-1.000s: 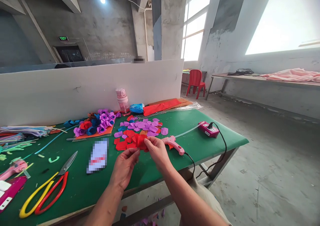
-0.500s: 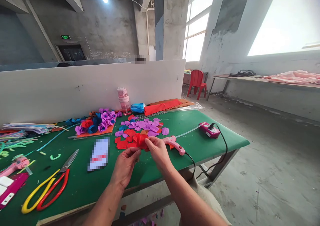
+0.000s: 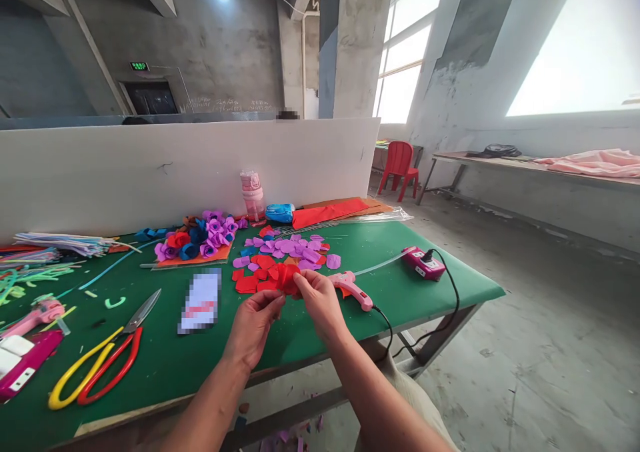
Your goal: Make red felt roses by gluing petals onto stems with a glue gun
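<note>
A red paper flower [image 3: 287,277] with curled petals is between my two hands, above the green table. My right hand [image 3: 321,300] pinches its right side with thumb and fingertips. Just below the flower, my left hand [image 3: 256,319] is closed in a pinch at its lower end; the part between those fingertips is hidden. Behind the flower lie loose red petals [image 3: 246,285] and purple petals [image 3: 295,247]. A pink glue gun [image 3: 353,288] rests on the table just beyond my right hand, its cord running off the front edge.
Scissors [image 3: 107,352] and a pixelated card [image 3: 200,302] lie to the left. Finished paper flowers [image 3: 203,235] are piled on an orange sheet. A pink bottle [image 3: 253,199] stands by the white partition [image 3: 200,165]. A magenta power strip [image 3: 423,263] sits near the right edge.
The view has shifted slightly, so the scene sits a little further right. The red flower has turned a little in my fingers and looks more compact; both hands keep their pinch.
</note>
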The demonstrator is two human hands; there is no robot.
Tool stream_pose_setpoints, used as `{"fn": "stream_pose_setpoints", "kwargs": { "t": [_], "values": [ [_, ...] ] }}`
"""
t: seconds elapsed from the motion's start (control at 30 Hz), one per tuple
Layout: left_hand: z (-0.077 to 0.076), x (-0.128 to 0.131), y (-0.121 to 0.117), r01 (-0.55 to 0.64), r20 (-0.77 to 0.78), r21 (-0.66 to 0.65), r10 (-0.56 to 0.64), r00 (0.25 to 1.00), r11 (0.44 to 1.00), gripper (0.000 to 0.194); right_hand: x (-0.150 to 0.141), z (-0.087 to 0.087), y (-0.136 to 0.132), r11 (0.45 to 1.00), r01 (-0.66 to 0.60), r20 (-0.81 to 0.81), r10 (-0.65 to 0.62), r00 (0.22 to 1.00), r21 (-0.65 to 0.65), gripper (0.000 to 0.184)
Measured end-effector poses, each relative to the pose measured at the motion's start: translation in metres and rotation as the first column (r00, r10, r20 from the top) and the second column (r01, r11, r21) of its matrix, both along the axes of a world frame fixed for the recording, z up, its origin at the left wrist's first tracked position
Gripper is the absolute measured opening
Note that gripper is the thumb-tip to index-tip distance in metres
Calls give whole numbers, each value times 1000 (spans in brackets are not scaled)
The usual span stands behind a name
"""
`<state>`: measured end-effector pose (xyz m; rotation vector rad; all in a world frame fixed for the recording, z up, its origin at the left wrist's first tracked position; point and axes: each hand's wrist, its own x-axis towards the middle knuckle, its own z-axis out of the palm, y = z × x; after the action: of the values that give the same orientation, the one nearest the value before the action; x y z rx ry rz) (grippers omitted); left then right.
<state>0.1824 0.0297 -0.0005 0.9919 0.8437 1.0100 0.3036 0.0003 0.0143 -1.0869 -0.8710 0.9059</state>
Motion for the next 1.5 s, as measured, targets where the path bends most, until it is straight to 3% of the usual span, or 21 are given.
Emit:
{"fn": "stream_pose_setpoints", "kwargs": {
  "t": [0.5,0.77,0.93,1.5],
  "values": [
    [5,1,-5,21,-8,12,-21,1000,1000,21,0,0,0,1000,-1,-10,1,1000,2,25],
    [4,-1,-4,-33,22,13,32,999,999,21,8,-5,4,991,131,124,-133,983,25,27],
    [4,4,-8,14,5,8,-14,1000,1000,22,4,-7,5,996,92,134,-92,987,3,28],
    [-1,7,-5,5,-87,45,-1,996,999,25,4,-5,0,998,54,133,-51,990,-16,31]
  ]
}}
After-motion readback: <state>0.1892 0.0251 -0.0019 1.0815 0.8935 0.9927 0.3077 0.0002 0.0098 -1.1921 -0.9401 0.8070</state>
